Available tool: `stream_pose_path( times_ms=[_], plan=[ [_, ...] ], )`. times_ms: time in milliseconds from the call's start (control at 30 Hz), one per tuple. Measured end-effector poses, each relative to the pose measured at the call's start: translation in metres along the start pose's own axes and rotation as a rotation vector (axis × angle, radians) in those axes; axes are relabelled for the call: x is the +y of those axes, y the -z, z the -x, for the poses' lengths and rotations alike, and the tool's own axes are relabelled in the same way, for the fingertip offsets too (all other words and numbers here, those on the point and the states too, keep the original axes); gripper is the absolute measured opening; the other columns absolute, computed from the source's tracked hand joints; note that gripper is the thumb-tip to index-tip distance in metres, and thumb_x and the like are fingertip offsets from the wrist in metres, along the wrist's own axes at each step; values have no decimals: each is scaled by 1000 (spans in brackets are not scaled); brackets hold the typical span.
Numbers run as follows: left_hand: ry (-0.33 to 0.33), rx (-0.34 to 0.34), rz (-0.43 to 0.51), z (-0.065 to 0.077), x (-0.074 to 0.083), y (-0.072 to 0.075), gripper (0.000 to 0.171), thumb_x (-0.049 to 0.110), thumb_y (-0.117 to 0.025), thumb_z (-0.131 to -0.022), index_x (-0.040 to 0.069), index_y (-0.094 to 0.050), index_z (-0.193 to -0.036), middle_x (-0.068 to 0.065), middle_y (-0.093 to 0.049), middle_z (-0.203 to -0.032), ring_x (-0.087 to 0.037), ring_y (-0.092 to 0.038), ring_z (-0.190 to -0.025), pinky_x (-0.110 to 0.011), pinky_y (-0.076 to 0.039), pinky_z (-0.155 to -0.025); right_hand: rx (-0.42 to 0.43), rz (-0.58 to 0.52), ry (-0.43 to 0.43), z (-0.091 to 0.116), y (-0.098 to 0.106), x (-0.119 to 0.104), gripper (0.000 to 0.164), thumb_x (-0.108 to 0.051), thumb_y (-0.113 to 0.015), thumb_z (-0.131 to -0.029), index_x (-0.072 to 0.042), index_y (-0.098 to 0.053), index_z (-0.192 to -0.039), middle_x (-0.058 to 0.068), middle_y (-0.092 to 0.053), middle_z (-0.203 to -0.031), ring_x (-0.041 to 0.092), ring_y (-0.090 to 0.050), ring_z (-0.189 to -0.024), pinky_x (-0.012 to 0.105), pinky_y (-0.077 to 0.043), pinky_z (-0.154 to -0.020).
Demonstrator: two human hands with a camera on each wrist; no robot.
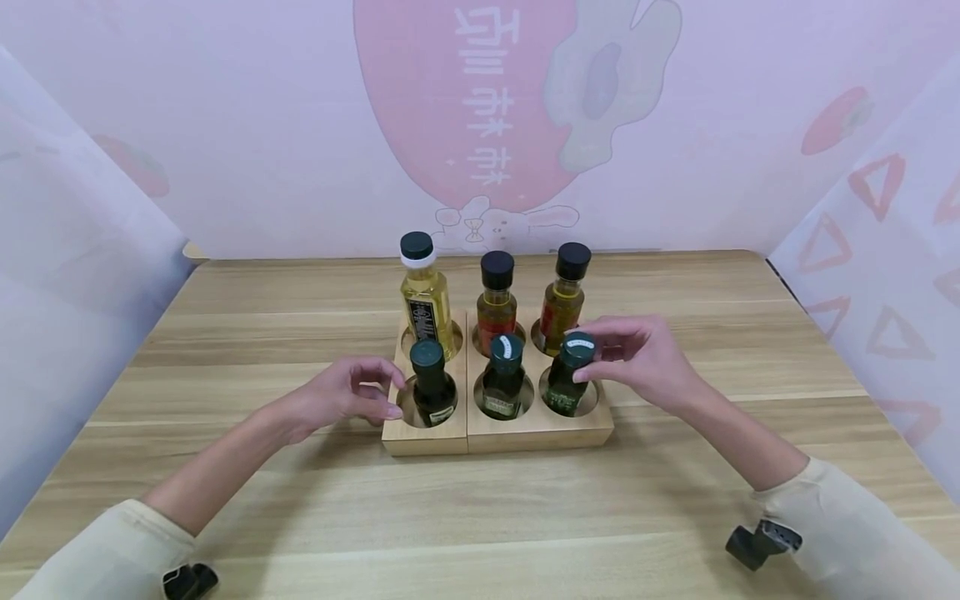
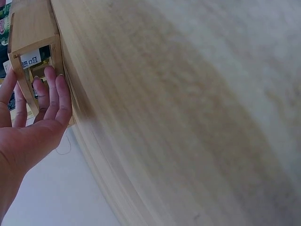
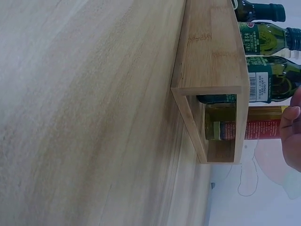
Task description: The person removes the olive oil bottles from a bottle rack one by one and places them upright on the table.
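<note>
A wooden bottle rack [image 1: 540, 437] made of two joined blocks holds bottles in round holes. At its front right corner, my right hand [image 1: 637, 360] pinches the green cap of a dark green glass bottle [image 1: 562, 392], which stands in its hole. In the right wrist view this green bottle [image 3: 277, 77] shows a barcode label, and its base is inside the rack. My left hand [image 1: 348, 392] is at the rack's left end, fingers loosely bent and holding nothing, close to the front left dark bottle [image 1: 433, 387]. Whether its fingertips touch the rack I cannot tell.
Another green-capped bottle [image 1: 504, 379] stands in the front middle hole. Behind are a clear bottle of yellow oil [image 1: 426, 300] and two black-capped bottles, one in the middle [image 1: 497, 304] and one on the right [image 1: 562, 304]. A printed backdrop [image 1: 285, 167] rises behind the wooden table [image 1: 300, 500].
</note>
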State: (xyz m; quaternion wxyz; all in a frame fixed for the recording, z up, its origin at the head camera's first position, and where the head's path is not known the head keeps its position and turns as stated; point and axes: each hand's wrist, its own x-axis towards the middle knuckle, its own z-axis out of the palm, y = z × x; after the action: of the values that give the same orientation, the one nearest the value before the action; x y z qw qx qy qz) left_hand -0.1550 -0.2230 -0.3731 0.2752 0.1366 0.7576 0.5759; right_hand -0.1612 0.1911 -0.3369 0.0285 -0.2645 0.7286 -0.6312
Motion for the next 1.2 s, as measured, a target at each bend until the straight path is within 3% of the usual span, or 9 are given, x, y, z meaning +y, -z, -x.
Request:
stream_pose_path(
  times_ms=[533,900,1200],
  plan=[
    [-9,-2,-1,-1,0,0,38,3,-80,-89,-9,-58,-117,-10,-54,-94,-15,-63,-78,-32,-59,-76,32,-39,-83,1,1,0,44,16,-82,-76,-12,-81,-110,-3,-77,-106,12,-71,-83,26,-61,-75],
    [3,8,-9,-3,-3,0,36,5,-82,-88,-4,-61,-116,-10,-55,-95,-16,-64,-80,-34,-60,-78,65,-70,-68,1,6,-5,42,17,-81,-77,-11,-81,-108,0,-77,-103,13,-72,-82,28,-62,-75],
    [15,5,-13,-1,2,0,37,5,-82,-88,-6,-60,-116,-9,-54,-94,-17,-63,-80,-33,-59,-78,102,-136,-19,2,10,-12,45,21,-78,-77,-12,-81,-106,2,-78,-103,13,-73,-83,27,-62,-75]
  ],
)
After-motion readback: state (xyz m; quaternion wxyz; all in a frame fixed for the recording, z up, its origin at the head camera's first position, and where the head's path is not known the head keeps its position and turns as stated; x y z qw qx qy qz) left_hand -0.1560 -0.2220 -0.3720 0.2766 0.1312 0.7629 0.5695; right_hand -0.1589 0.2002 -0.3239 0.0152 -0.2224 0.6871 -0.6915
